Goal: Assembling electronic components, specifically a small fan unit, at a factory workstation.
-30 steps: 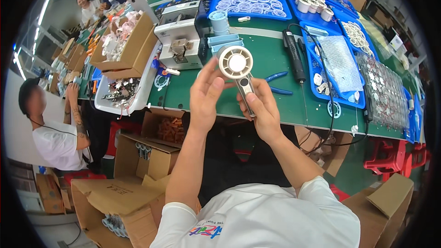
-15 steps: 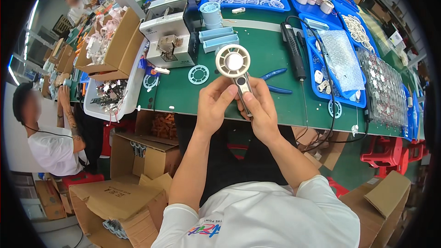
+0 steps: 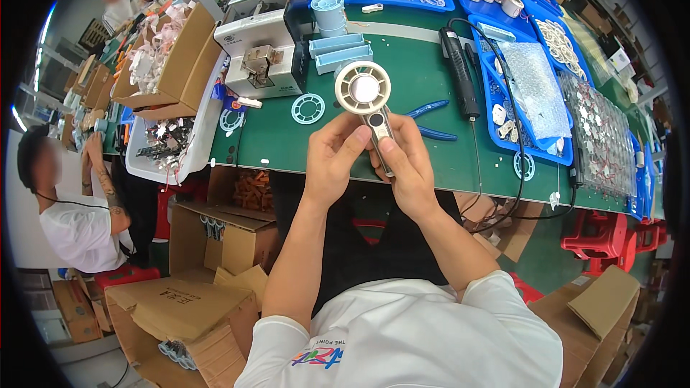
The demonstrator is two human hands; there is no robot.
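A small cream-coloured handheld fan (image 3: 364, 89) with a round spoked head and a grey handle is held up over the front edge of the green bench. Around the lower handle, my left hand (image 3: 336, 154) presses its thumb near a dark round button. From the other side my right hand (image 3: 404, 162) wraps the same handle, thumb lying along it. Just behind the right hand lie blue-handled pliers (image 3: 433, 121), partly hidden by it. A light blue spoked ring (image 3: 308, 109) rests on the bench left of the fan.
A grey machine (image 3: 262, 43) stands at the back left, beside a white bin (image 3: 194, 154) of small parts. Blue trays (image 3: 449, 1) line the far side. A black electric screwdriver (image 3: 458, 72) with its cable lies on the right. Cardboard boxes (image 3: 180, 309) crowd the floor.
The view has shifted slightly. Both hands keep the same grip on the fan, which stays nearly in place.
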